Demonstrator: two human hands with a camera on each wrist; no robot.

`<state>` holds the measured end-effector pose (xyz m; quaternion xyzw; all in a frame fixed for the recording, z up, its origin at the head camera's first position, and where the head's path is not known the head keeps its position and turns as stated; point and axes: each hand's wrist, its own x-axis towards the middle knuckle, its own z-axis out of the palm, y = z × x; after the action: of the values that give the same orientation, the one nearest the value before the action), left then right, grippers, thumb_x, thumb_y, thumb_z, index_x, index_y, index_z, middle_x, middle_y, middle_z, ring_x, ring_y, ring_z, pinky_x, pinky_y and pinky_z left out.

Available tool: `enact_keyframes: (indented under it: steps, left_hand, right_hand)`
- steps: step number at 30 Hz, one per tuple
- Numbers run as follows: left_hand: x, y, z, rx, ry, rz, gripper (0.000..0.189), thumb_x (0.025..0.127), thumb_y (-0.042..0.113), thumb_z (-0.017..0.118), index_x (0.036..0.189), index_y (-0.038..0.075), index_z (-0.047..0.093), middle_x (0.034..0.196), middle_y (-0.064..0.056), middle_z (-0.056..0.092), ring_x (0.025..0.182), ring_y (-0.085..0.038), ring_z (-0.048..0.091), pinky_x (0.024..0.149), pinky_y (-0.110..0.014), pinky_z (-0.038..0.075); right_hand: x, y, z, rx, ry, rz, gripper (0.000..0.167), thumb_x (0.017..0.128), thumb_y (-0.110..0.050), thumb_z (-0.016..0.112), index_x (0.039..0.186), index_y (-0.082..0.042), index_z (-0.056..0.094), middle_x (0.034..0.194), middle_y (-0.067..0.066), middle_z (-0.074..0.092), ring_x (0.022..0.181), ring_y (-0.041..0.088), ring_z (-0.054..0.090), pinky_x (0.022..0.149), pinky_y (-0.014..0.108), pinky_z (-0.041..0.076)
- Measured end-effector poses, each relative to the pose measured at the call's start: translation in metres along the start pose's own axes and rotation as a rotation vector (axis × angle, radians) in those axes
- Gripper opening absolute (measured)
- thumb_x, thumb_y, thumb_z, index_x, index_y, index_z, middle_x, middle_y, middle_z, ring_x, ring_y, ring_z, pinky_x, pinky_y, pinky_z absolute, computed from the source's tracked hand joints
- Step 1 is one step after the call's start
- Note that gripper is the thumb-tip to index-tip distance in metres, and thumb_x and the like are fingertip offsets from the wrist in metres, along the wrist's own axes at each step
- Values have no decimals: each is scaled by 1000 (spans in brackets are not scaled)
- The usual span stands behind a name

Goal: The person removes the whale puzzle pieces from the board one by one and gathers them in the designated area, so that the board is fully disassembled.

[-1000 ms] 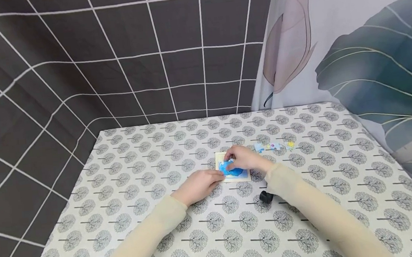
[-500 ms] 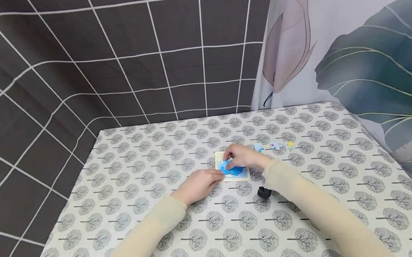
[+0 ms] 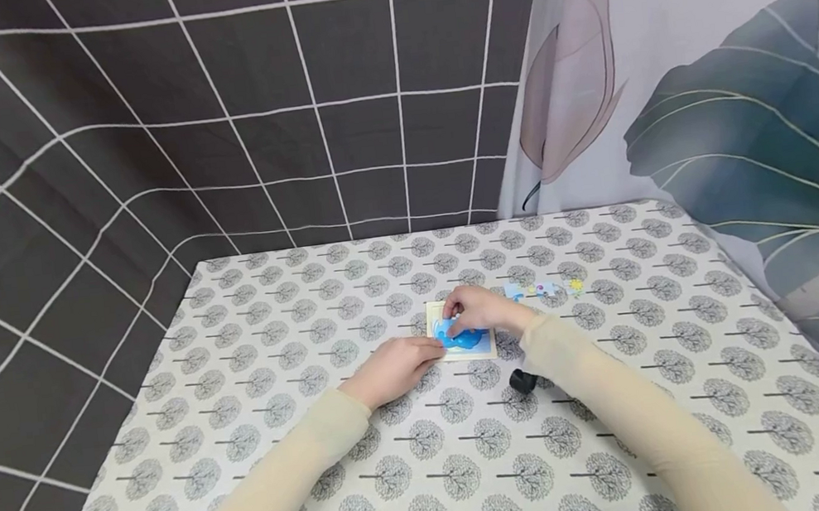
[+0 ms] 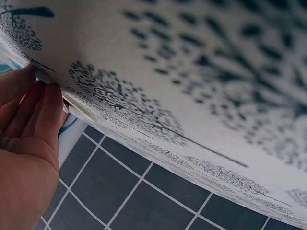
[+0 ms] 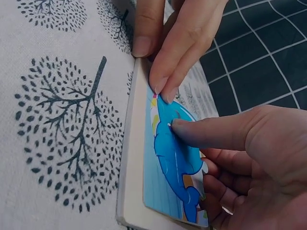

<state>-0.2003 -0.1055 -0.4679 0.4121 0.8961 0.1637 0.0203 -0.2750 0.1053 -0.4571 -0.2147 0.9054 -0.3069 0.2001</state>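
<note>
While the left hand [image 3: 395, 367] rests with straight fingers against the near-left edge of a small puzzle board [image 3: 463, 340], the right hand [image 3: 485, 311] presses a fingertip [image 5: 178, 128] onto the blue dolphin picture [image 5: 178, 163] on it. The board lies mid-table on the tree-patterned cloth [image 3: 296, 317]. Compared with a second ago, both hands have barely shifted, so the pressing continues. Loose puzzle pieces [image 3: 544, 289] lie just to the right.

Small loose puzzle pieces [image 3: 544, 289] too tiny to identify; tablecloth [image 4: 230, 86] blurred in left wrist view.
</note>
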Motion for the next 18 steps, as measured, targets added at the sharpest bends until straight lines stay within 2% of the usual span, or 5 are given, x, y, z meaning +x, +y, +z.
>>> enact_keyframes:
  steps: [8,18]
  left_hand:
    - [-2,-1,3,8,5,1,27,98,12,65,124,10,71,130,-5,68,121,-21,63,109,-35,47]
    - [0,0,1,17,8,8,26,99,11,65,123,9,72,128,-5,69,120,-22,64,108,-34,48]
  right_hand:
    - [1,-1,4,35,-3,28,24,77,-14,83,95,-9,70,93,4,64,81,19,57,74,31,51]
    - [0,-1,-1,34,-15,-6,23,79,-11,83,96,-6,68,95,5,63,83,19,56,75,29,52]
